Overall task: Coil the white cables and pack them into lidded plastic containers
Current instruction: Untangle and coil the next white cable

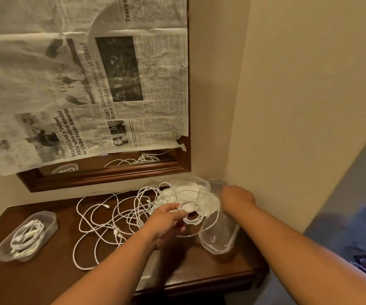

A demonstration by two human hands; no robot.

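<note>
Head view: two hands, left hand (168,219) gripping one cable coil (192,217).

The newspaper (85,84) headlines read "Ziggy Stardust lives on" and "Global Music Awards".

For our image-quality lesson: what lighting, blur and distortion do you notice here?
Head view: dim, warm yellowish light; wide-angle bending of the mirror frame and wall edges; right hand slightly motion-blurred; soft arm shadows on the table.
</note>
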